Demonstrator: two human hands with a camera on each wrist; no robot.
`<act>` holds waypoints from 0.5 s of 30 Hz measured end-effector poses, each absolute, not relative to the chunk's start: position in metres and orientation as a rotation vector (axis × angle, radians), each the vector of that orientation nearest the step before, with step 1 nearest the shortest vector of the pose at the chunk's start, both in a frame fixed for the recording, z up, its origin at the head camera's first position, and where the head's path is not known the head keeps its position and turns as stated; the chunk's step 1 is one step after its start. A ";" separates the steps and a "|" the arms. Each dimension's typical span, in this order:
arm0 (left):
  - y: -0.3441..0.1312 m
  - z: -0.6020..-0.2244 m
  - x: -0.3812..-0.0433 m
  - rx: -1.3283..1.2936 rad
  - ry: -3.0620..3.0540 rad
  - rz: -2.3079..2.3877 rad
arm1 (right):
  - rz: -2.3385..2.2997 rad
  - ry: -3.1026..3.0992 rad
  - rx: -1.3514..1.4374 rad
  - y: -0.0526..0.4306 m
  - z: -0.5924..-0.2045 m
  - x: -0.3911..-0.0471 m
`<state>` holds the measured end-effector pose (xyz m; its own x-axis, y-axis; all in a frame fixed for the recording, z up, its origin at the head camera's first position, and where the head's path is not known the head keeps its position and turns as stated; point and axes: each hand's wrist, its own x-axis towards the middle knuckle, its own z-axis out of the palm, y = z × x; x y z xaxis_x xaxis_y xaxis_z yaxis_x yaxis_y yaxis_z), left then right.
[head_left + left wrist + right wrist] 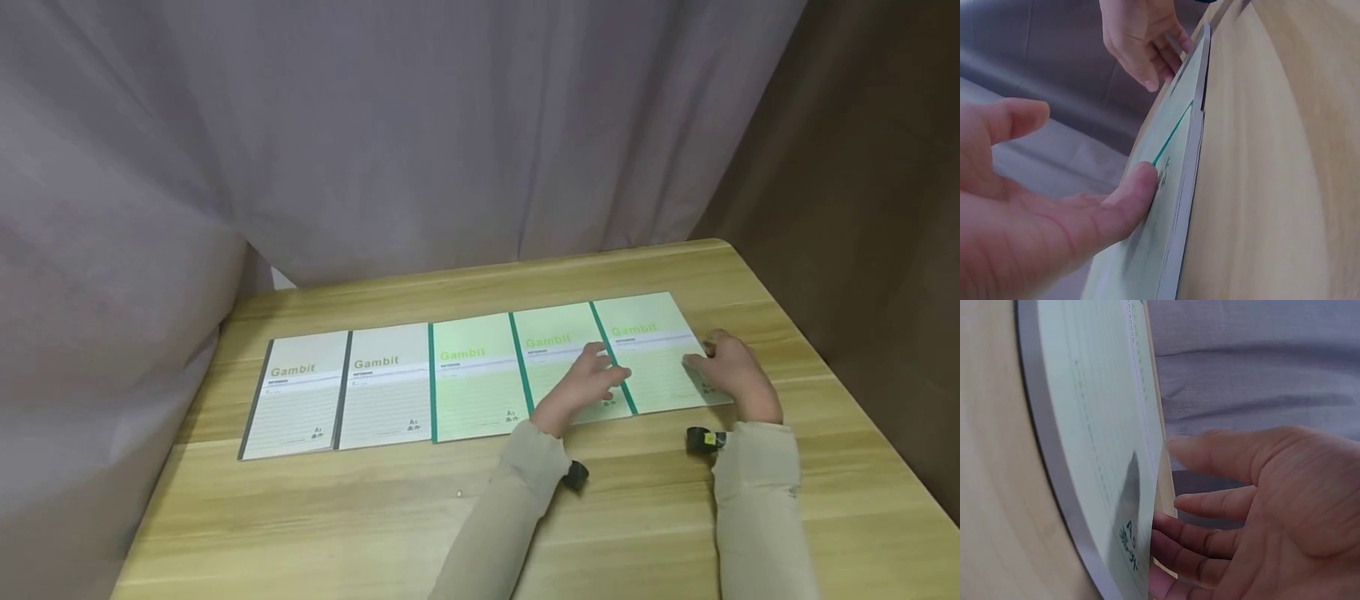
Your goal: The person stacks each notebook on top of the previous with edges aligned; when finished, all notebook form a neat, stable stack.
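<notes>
Three notebooks with green spines lie side by side on the table: a left one (480, 383), a middle one (551, 333) and a right one (652, 367). My left hand (581, 387) hovers over the middle and right notebooks, fingers spread, holding nothing. In the left wrist view its thumb (1138, 187) overlaps the cover near the green spine line. At the right notebook's outer edge is my right hand (738, 375). In the right wrist view its lower fingers (1194, 559) are right at that edge, loosely bent, with the thumb (1204, 453) apart from them.
Two notebooks with dark grey spines, one at the far left (296, 400) and one beside it (386, 392), continue the row. The wooden table (337, 525) extends in front. Grey curtain (390, 142) hangs behind, and a brown curtain (855, 233) hangs on the right.
</notes>
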<state>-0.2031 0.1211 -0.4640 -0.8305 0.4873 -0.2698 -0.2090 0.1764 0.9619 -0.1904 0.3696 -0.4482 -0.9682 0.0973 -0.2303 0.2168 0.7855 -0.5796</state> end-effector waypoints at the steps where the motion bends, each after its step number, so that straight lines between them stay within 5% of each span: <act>1: 0.122 -0.464 -0.203 0.252 1.903 1.723 | -0.934 2.793 0.237 0.370 -0.448 -0.191; 15: 0.134 -0.468 -0.197 0.128 1.631 1.972 | -0.828 2.858 0.294 0.366 -0.447 -0.188</act>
<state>-0.1966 0.1339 -0.4679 -0.8325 0.4795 -0.2777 -0.3626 -0.0926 0.9273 -0.1878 0.3660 -0.4466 -0.9694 0.1451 -0.1981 0.2285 0.8284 -0.5114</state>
